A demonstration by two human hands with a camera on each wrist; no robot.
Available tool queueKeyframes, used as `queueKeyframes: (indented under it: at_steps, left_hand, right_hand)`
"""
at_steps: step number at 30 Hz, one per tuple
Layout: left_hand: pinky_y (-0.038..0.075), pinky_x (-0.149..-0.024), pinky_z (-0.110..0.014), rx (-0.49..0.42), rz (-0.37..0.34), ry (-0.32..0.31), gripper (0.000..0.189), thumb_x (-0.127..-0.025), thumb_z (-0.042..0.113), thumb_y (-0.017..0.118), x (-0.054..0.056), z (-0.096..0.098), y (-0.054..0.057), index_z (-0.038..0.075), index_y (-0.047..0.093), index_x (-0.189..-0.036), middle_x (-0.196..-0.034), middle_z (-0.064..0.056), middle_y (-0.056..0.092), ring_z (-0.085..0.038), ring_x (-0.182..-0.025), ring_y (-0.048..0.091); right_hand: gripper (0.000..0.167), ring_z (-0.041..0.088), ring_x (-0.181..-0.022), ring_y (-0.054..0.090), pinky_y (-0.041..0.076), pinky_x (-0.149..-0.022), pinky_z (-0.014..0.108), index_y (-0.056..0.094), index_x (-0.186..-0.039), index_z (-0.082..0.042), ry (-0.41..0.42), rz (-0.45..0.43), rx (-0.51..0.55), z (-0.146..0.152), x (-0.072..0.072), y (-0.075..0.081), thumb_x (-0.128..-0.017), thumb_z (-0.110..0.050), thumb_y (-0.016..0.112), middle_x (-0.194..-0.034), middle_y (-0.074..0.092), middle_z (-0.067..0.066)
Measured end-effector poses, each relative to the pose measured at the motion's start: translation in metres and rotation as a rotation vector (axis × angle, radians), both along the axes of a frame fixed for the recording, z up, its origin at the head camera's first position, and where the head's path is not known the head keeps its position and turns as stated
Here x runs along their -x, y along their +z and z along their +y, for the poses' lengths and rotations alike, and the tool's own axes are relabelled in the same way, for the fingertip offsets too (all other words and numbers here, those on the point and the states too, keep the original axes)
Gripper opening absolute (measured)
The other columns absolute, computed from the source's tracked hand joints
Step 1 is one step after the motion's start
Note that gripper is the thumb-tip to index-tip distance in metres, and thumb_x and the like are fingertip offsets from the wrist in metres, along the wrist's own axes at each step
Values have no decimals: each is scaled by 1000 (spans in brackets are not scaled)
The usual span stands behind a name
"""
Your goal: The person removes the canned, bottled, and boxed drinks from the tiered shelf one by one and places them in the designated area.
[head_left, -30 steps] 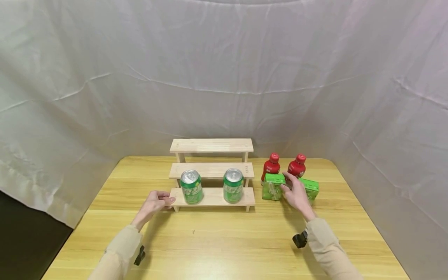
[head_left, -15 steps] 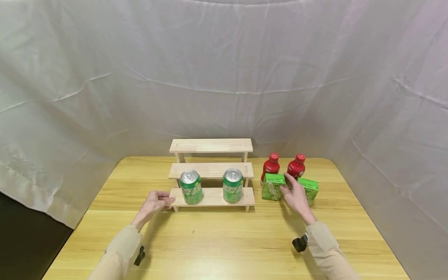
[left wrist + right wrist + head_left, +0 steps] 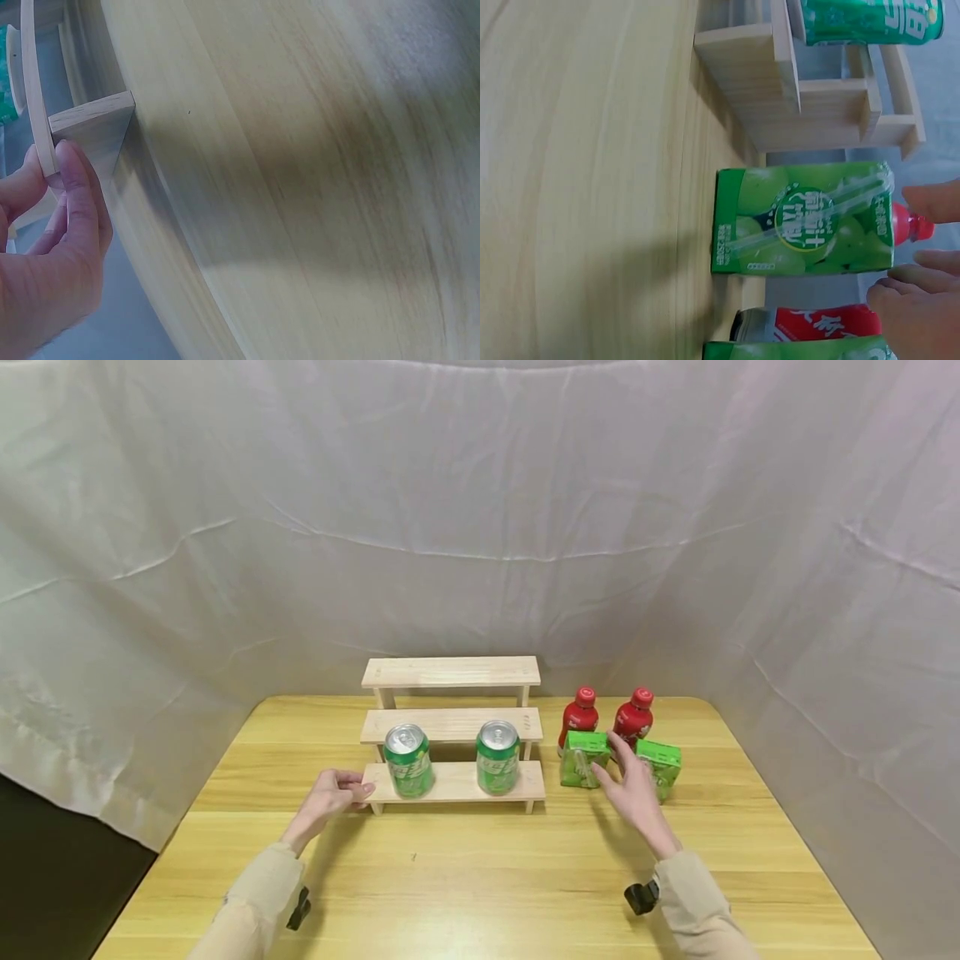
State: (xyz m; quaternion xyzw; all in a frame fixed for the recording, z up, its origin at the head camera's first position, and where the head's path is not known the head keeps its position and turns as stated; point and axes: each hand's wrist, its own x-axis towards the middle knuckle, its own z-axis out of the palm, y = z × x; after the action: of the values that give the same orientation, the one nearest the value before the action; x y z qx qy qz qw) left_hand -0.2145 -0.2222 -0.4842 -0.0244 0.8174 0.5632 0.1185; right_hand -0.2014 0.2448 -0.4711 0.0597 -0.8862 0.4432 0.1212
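Note:
My left hand (image 3: 333, 791) pinches the left end of the lowest board of a three-step wooden display rack (image 3: 455, 783); in the left wrist view the thumb and fingers (image 3: 73, 176) sit on either side of the board's end. On that board stand two green soda cans (image 3: 409, 768). My right hand (image 3: 636, 783) is at the left green juice box (image 3: 583, 760), thumb spread in front and fingers along its right side. The right wrist view shows this box (image 3: 802, 219) upright, straw on its face, with the spread fingers (image 3: 930, 279) and thumb near its top.
A second green juice box (image 3: 662, 762) stands to the right of the right hand. Behind the boxes are two red bottles (image 3: 580, 718) with red caps. The wooden table (image 3: 480, 877) ends at a grey curtain (image 3: 480, 527) at the back and sides.
My right hand has shifted slightly left and toward me, its thumb spreading wider before the left juice box. The left hand, the rack and the cans stay put.

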Motion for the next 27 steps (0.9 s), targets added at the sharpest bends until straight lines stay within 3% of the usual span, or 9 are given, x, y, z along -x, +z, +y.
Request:
queueKeyframes:
  at_steps: [10, 16, 27]
  left_hand:
    - [64, -81, -33, -1, 5, -11, 45, -96, 2, 63, 0, 0, 1, -27, 46, -126, -103, -26, 68, -11, -80, 67]
    - [64, -82, -34, 6, 2, -13, 47, -97, 3, 62, -1, 0, 0, -27, 44, -128, -105, -27, 67, -13, -82, 67]
    - [64, -83, -34, 6, 16, -28, 48, -98, 4, 62, 0, -2, -1, -27, 43, -129, -108, -31, 66, -14, -83, 68]
  right_hand:
    - [73, 50, -142, 37, 31, -117, 68, 35, -152, 0, 12, 72, 46, -13, -7, 1, -92, -16, 73, -155, 40, 28]
    - [79, 46, -147, 32, 25, -116, 74, 35, -154, -6, 31, 62, 74, -20, -8, 3, -89, -21, 77, -159, 37, 22]
    - [77, 41, -149, 31, 26, -116, 73, 38, -154, -15, 71, 73, 133, -40, -5, 11, -88, -23, 78, -159, 39, 16]
